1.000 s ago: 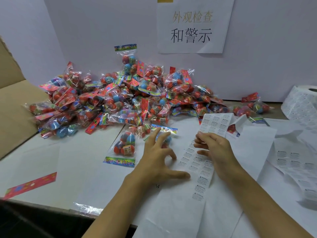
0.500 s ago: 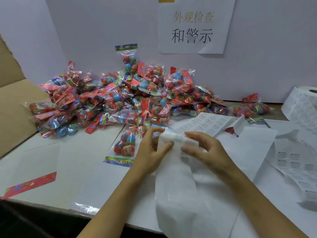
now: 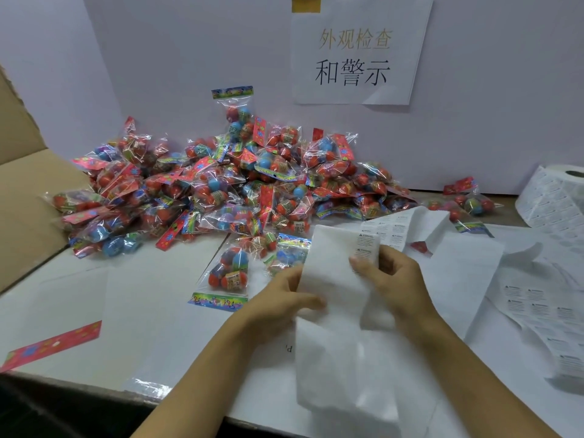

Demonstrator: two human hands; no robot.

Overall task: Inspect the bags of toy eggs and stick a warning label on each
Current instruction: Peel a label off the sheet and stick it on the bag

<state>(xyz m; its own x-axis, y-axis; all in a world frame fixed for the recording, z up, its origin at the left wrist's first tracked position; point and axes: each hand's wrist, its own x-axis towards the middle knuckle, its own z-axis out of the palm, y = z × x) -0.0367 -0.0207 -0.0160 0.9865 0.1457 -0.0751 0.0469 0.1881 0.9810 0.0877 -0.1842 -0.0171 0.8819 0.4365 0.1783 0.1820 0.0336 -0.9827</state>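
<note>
My left hand gripping the white paper label backing strip, right hand fingers pinching a small white printed warning label, clear bag of toy eggs just beside

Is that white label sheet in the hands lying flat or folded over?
Folded over: the label sheet bends back, blank side up, printed labels showing only at its top edge.

Clear plastic bags of red and blue toy eggs in the heap: too many and too overlapped to count.
Bags lying apart from the heap: one in front, one at the far right.
White backing strip with printed warning labels, held up: one.
Roll of white labels: one.
Loose red card strip: one.
White paper sign with Chinese characters: one.
Bare hands: two, left and right.
</note>
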